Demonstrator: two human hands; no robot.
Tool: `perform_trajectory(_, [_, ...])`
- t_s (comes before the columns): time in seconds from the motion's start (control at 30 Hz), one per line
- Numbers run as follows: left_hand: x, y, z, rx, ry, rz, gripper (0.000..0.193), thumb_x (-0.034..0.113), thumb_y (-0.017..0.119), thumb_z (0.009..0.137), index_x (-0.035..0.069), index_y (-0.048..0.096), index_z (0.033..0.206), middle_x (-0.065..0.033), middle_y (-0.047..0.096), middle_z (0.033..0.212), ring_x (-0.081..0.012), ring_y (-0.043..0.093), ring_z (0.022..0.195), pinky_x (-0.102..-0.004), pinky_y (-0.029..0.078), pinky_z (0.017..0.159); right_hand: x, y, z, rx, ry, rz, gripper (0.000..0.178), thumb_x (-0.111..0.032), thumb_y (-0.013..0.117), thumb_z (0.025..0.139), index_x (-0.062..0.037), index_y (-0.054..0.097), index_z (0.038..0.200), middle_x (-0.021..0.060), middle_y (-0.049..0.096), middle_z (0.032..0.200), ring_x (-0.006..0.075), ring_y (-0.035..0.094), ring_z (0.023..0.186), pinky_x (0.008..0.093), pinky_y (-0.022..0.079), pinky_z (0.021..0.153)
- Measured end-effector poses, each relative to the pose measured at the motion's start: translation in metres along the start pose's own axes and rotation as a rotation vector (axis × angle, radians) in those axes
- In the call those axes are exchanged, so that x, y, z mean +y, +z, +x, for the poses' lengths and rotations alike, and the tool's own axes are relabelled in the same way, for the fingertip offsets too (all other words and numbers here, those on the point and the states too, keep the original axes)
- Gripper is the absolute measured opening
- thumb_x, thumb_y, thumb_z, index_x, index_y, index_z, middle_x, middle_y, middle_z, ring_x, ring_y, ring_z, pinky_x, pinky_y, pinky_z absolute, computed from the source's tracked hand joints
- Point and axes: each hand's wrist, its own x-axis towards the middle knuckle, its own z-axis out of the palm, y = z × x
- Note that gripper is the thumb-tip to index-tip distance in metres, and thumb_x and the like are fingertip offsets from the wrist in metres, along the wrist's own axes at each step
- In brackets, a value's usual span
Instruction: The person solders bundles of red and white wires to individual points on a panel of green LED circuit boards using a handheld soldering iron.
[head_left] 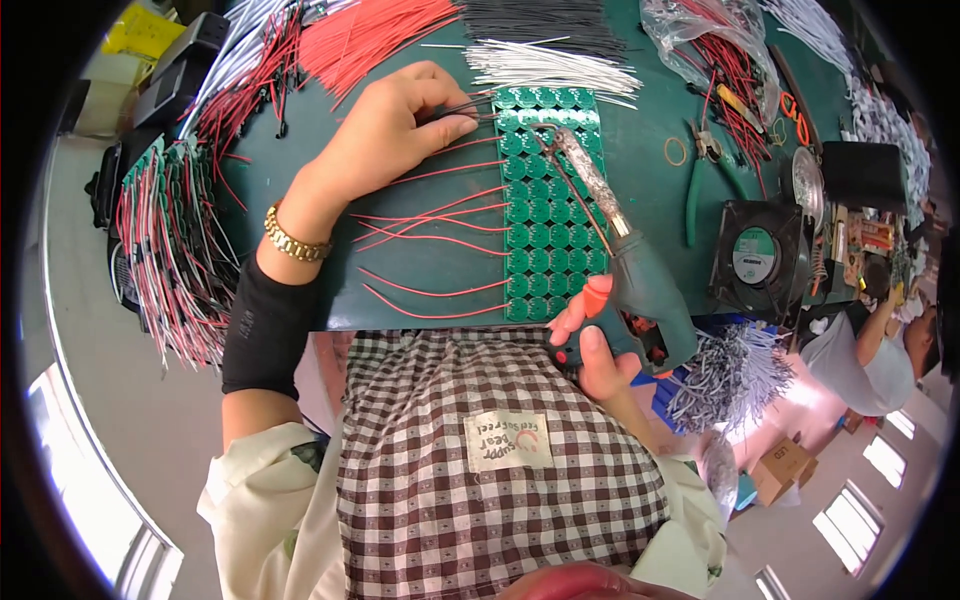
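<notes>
L hand (405,130) is pinching some dark wires (482,107) btwn thumb & fingers, ends at the 11 o'clock corner of the green PCB panel (545,235). Panel's on the surface (655,195) at L hand's 4 o'clock, long axis 12-to-6. R hand (602,366) is wrapped round the soldering gun (650,285) approx 5 o'clock of the panel; tip's 3 o'clock from the L fingertips. L hand's nearer the top rows tbh. Can't tell if tip's touching.

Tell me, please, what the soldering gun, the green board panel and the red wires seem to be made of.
Soldering gun: probably plastic body, dull dark green; barrel looks metallic, mottled silvery-brown. Green board panel: likely rigid laminate, glossy, catching bright reflections. Red wires: seemingly plastic-coated, evenly coloured, gently curved.
</notes>
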Motion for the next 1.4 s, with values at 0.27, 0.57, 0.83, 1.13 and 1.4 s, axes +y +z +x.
perform_trajectory(0.27, [-0.003, -0.022, 0.001, 0.098, -0.215, -0.065, 0.019, 0.015, 0.053, 0.092, -0.002, 0.06, 0.09, -0.0028, 0.058, 0.079, -0.0094, 0.054, 0.066, -0.0237, 0.046, 0.063, 0.001, -0.002, -0.005, 0.045, 0.014, -0.108, 0.045, -0.014, 0.051, 0.088, 0.0005, 0.037, 0.128, 0.0093, 0.055, 0.087, 0.0158, 0.055, 0.07, 0.0353, 0.049, 0.069])
perform_trajectory(0.57, [0.012, -0.052, -0.008, 0.769, 0.039, 0.375, 0.013, 0.014, 0.061, 0.088, 0.004, 0.066, 0.094, -0.0096, 0.059, 0.071, -0.0157, 0.053, 0.058, -0.0284, 0.042, 0.054, 0.004, 0.001, 0.001, -0.01, -0.062, -0.105, 0.049, 0.0, 0.053, 0.084, -0.0025, 0.042, 0.131, 0.0081, 0.056, 0.085, 0.0118, 0.054, 0.065, 0.0278, 0.046, 0.059])
perform_trajectory(0.83, [0.014, 0.017, -0.022, 0.33, 0.006, 0.111, 0.012, 0.011, 0.069, 0.08, 0.0, 0.065, 0.085, -0.0072, 0.058, 0.074, -0.0175, 0.053, 0.06, -0.0287, 0.044, 0.056, 0.002, 0.004, 0.002, -0.043, -0.055, -0.166, 0.047, -0.003, 0.054, 0.084, -0.0006, 0.04, 0.129, 0.0084, 0.055, 0.08, 0.0124, 0.053, 0.065, 0.0275, 0.044, 0.059])
perform_trajectory(1.13, [0.009, 0.033, -0.014, 0.308, -0.047, 0.35, 0.018, 0.017, 0.068, 0.08, 0.002, 0.058, 0.075, -0.0119, 0.057, 0.072, -0.031, 0.057, 0.067, -0.0393, 0.045, 0.059, -0.01, 0.018, 0.01, -0.009, 0.044, -0.177, 0.027, -0.008, 0.057, 0.082, -0.0008, 0.05, 0.108, 0.0075, 0.055, 0.077, 0.0138, 0.053, 0.066, 0.0278, 0.045, 0.062])
perform_trajectory(1.4, [0.01, 0.03, -0.017, 0.266, -0.057, 0.308, 0.019, 0.017, 0.068, 0.078, 0.002, 0.058, 0.074, -0.0113, 0.058, 0.072, -0.0311, 0.058, 0.069, -0.0403, 0.045, 0.06, -0.01, 0.013, 0.006, -0.044, 0.111, -0.268, 0.013, -0.007, 0.057, 0.083, -0.0015, 0.055, 0.094, 0.006, 0.056, 0.079, 0.0142, 0.056, 0.07, 0.0264, 0.046, 0.064])
